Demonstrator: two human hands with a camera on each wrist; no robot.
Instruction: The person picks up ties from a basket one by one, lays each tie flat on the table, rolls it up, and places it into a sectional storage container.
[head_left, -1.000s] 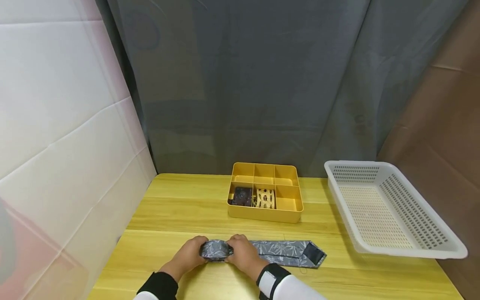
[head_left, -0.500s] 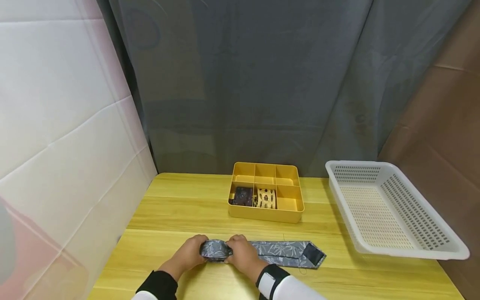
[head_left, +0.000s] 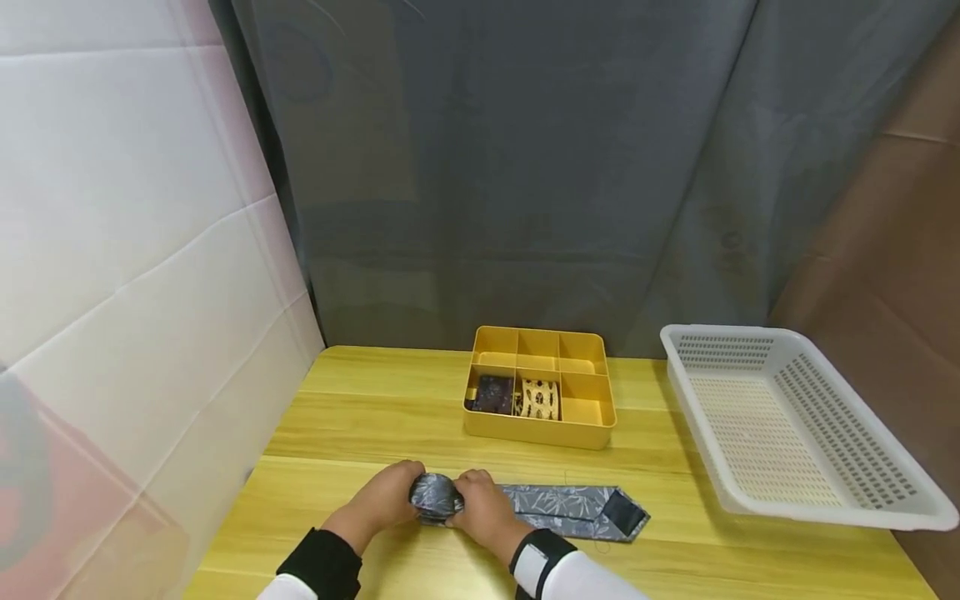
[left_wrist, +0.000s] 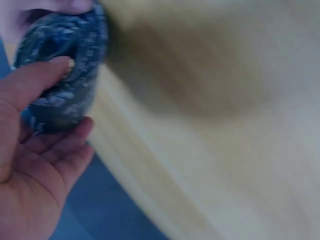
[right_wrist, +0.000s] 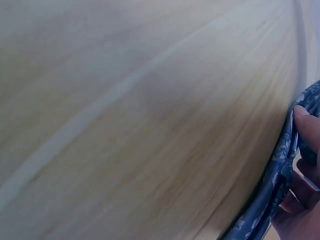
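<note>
A yellow divided box (head_left: 540, 388) stands on the wooden surface (head_left: 360, 417). A dark rolled tie (head_left: 492, 394) fills its front left compartment, and a cream patterned roll (head_left: 540, 399) sits just right of it. A white slotted basket (head_left: 795, 425) lies well right of the box, and a grey curtain (head_left: 525, 167) hangs behind it.

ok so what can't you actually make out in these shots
- Tie roll: its middle is covered by both hands in the head view.
- Organizer contents: too small in the head view.
- Table: smeared by blur in both wrist views.
- Right hand: cut off by the right wrist frame edge.
</note>
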